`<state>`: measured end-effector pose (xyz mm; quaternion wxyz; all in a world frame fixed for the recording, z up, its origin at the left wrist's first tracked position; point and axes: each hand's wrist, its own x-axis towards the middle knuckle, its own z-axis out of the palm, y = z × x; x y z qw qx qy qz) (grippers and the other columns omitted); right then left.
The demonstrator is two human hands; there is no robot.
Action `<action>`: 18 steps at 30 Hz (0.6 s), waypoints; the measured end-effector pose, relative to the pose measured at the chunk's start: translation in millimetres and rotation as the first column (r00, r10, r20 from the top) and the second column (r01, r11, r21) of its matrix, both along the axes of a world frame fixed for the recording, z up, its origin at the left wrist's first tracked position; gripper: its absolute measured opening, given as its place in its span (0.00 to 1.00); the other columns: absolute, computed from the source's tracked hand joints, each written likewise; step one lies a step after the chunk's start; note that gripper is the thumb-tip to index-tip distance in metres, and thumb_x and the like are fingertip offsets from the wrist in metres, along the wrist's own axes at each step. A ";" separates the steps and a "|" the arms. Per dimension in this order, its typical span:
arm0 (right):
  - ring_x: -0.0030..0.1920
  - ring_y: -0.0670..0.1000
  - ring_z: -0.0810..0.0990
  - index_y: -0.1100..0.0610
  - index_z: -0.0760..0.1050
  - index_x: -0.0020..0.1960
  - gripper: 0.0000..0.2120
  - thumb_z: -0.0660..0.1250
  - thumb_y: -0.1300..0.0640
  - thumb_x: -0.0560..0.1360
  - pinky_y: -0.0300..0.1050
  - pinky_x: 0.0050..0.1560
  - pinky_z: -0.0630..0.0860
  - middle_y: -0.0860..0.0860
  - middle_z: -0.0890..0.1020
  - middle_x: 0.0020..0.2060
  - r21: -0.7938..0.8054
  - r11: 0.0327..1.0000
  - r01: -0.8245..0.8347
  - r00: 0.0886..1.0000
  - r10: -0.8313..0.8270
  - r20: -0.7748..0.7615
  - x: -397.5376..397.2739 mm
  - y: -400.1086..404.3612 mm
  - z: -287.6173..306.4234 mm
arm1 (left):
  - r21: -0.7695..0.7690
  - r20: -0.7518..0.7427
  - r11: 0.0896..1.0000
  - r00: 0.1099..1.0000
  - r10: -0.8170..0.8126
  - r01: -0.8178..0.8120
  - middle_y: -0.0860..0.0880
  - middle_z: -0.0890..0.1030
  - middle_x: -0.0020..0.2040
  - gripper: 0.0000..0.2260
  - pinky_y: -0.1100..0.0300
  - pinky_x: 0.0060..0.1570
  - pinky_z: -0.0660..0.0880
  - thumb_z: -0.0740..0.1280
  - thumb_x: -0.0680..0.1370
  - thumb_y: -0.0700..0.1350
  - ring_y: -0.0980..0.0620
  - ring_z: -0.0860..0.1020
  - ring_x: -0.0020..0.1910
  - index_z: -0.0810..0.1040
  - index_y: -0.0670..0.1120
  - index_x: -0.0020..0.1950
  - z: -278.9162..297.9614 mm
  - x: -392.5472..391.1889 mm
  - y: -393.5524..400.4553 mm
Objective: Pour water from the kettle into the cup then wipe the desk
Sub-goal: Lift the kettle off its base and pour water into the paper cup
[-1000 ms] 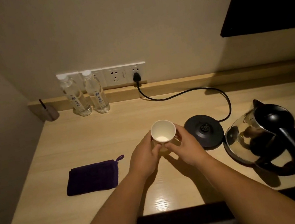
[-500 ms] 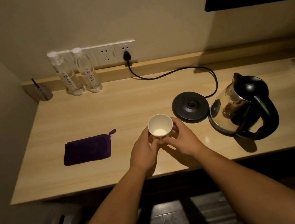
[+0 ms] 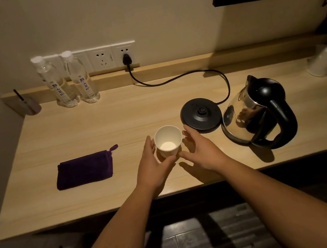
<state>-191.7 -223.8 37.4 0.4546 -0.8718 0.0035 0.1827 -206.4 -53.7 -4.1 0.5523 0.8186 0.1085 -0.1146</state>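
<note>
The cup [image 3: 169,141] stood upright near the desk's [image 3: 97,126] front edge, between the spread left hand [image 3: 154,164] and right hand [image 3: 202,152], fingers loosely open beside it.

both hands [image 3: 201,152] have opened off the cup [image 3: 168,140].

Both forearms come in bare from the bottom edge, with no sleeve, watch, ring or band showing on the left hand [image 3: 153,165] or the right hand [image 3: 201,152], fingers short and uncovered
</note>
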 end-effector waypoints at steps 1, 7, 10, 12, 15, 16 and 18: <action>0.73 0.50 0.64 0.48 0.51 0.77 0.40 0.71 0.52 0.73 0.47 0.68 0.64 0.48 0.63 0.75 -0.057 0.998 0.005 0.999 -0.002 0.050 -3.2 -7.7 7.9 | -0.003 -0.004 1.000 1.000 0.000 0.000 0.56 0.64 0.76 0.47 0.59 0.63 0.65 0.76 0.71 0.53 0.54 0.64 0.73 0.48 0.56 0.80 0.3 0.9 -0.5; 0.72 0.46 0.61 0.55 0.65 0.72 0.28 0.69 0.56 0.75 0.43 0.70 0.61 0.51 0.68 0.71 -0.291 0.929 0.229 0.841 -0.039 0.540 -41.2 -75.1 64.8 | -0.194 0.014 0.981 1.000 0.007 -0.005 0.57 0.67 0.66 0.41 0.78 0.34 0.71 0.75 0.73 0.36 0.57 0.70 0.57 0.56 0.53 0.79 6.3 5.2 -10.5; 0.74 0.53 0.58 0.60 0.68 0.69 0.26 0.70 0.58 0.73 0.49 0.71 0.59 0.57 0.69 0.70 -0.356 0.832 0.425 0.735 -0.087 0.673 -49.8 -113.9 73.8 | -0.236 0.015 0.972 1.000 0.022 -0.018 0.55 0.75 0.59 0.34 0.70 0.38 0.76 0.77 0.70 0.39 0.55 0.76 0.55 0.66 0.56 0.71 -0.5 5.5 -14.7; 0.75 0.55 0.56 0.58 0.66 0.71 0.28 0.70 0.55 0.74 0.55 0.72 0.60 0.56 0.66 0.72 -0.390 0.779 0.492 0.767 -0.175 0.618 -49.5 -132.3 70.9 | -0.195 0.013 0.981 1.000 0.016 -0.013 0.53 0.75 0.58 0.33 0.75 0.34 0.73 0.76 0.71 0.39 0.58 0.75 0.51 0.66 0.52 0.71 -0.4 4.1 -17.3; 0.73 0.51 0.61 0.54 0.61 0.73 0.32 0.70 0.51 0.73 0.51 0.70 0.65 0.51 0.64 0.72 -0.349 0.764 0.542 0.789 -0.319 0.526 -48.7 -149.1 62.8 | -0.154 0.021 0.988 1.000 0.006 -0.002 0.51 0.73 0.60 0.33 0.71 0.36 0.72 0.75 0.72 0.40 0.58 0.74 0.48 0.65 0.50 0.73 -1.3 4.4 -18.6; 0.71 0.49 0.64 0.53 0.60 0.73 0.33 0.70 0.50 0.73 0.47 0.67 0.67 0.50 0.65 0.71 -0.312 0.768 0.559 0.782 -0.364 0.506 -47.5 -150.8 59.8 | -0.149 0.024 0.989 1.000 0.009 -0.005 0.51 0.73 0.59 0.33 0.69 0.38 0.71 0.76 0.72 0.41 0.57 0.74 0.49 0.65 0.51 0.73 -1.0 4.3 -17.9; 0.66 0.48 0.69 0.52 0.59 0.74 0.34 0.71 0.49 0.73 0.42 0.60 0.69 0.49 0.67 0.69 -0.240 0.768 0.593 0.768 -0.451 0.454 -46.5 -153.9 56.0 | -0.141 0.020 0.990 0.999 0.024 -0.021 0.53 0.74 0.58 0.32 0.65 0.44 0.71 0.76 0.72 0.42 0.55 0.74 0.51 0.65 0.53 0.72 -7.8 5.8 -15.8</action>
